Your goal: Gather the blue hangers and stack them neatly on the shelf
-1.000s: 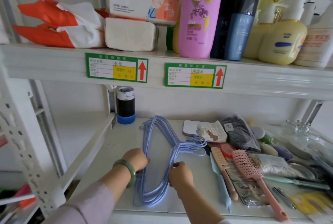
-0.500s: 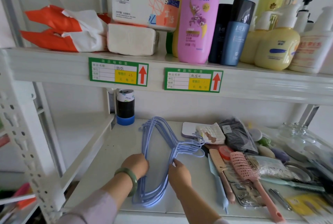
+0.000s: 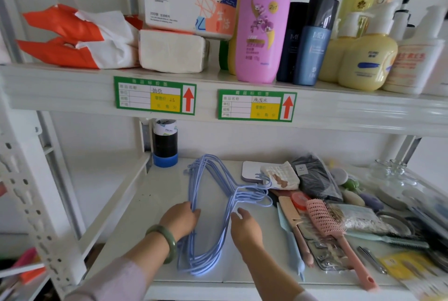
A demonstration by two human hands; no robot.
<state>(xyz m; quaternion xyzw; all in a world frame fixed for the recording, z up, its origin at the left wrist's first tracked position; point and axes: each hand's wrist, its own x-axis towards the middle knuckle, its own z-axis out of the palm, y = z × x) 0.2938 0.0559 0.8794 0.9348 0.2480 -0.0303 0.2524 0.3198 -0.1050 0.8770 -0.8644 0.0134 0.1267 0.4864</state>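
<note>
Several thin blue hangers [image 3: 208, 206] lie in one overlapping pile flat on the white lower shelf [image 3: 155, 203], hooks pointing right toward the clutter. My left hand [image 3: 180, 219], with a green bangle on the wrist, rests on the pile's left edge, fingers curled around the straight bars. My right hand [image 3: 244, 226] lies against the right side of the pile, fingertips touching the sloping wires, fingers loosely bent; a firm grip is not visible. The pile's near end pokes out below my left wrist.
Right of the hangers lie a pink hairbrush [image 3: 339, 235], combs [image 3: 292, 220], a white card [image 3: 252, 171], a dark bag [image 3: 315, 179] and small toiletries. A stack of tape rolls [image 3: 165, 143] stands at the back left. The upper shelf holds tissue packs and bottles [image 3: 261, 22].
The view has shifted slightly downward. Both hands slid a little along the pile's two sides, and the hangers sit closer together.
</note>
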